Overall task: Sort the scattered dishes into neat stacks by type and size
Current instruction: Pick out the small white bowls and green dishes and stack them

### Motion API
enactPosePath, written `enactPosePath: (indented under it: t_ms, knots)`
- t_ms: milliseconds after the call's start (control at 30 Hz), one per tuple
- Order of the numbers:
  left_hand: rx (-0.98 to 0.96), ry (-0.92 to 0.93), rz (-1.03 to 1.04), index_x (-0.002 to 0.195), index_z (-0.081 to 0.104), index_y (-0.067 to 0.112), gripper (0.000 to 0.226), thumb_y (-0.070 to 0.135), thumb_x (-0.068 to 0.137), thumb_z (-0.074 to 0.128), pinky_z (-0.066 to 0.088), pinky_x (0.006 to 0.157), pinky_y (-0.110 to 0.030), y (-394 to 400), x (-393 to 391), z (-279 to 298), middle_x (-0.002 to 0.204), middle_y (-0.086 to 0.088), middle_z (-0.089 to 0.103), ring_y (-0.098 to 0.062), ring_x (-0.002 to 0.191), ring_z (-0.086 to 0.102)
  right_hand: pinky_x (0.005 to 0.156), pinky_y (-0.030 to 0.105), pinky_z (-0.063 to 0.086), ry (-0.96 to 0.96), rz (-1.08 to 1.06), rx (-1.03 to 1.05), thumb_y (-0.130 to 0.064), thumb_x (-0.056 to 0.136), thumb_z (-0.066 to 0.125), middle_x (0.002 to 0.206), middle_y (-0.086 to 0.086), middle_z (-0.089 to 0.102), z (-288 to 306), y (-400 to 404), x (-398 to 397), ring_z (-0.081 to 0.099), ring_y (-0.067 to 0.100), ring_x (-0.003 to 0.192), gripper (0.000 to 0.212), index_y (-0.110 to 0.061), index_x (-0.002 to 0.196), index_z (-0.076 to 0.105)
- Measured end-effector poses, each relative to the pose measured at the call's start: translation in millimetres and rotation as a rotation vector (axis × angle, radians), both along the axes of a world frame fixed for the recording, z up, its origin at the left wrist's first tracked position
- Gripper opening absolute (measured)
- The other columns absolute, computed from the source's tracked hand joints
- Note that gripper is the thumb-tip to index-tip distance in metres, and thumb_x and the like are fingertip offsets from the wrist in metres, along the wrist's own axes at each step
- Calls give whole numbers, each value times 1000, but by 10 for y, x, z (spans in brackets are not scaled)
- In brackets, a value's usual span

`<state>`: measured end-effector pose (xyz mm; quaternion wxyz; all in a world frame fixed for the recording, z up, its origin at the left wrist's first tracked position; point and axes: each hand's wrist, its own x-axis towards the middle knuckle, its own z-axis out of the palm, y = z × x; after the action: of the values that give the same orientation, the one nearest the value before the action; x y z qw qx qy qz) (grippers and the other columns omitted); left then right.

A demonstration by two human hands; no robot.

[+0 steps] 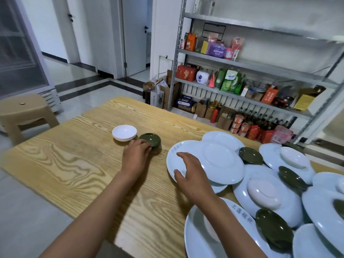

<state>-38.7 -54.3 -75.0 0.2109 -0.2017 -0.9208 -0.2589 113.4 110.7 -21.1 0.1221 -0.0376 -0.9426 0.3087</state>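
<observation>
Nearby, glossy olive-green saucers [150,139], stacked beside white ones [124,133].

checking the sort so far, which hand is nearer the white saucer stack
Left. The left hand rests on the green stack right beside the white saucer stack; the right hand hovers over a large plate, farther away.

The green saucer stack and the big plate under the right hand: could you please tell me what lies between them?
In the head view, only bare wooden table separates the green saucer stack from the big plate.
</observation>
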Motion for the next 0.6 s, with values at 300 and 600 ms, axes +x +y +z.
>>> enactPosePath:
  t_ms: [300, 600]
  knots:
    - [-2, 55, -81, 116, 66, 16, 33, 20, 83, 68, 49, 77, -41, 26, 347, 146, 114, -5, 60, -29, 97, 55, 109, 19, 21, 62, -52, -42, -21, 94, 54, 148, -6, 38, 103, 97, 320, 26, 8, 138, 50, -21, 142, 41]
    - [71, 141, -392, 116, 66, 18, 30, 25, 89, 54, 47, 83, -38, 681, 1466, 451, 118, -4, 60, -26, 106, 55, 109, 20, 23, 150, -288, 3, -17, 91, 58, 142, -2, 46, 108, 608, 1230, 30, 12, 138, 44, -19, 134, 50]
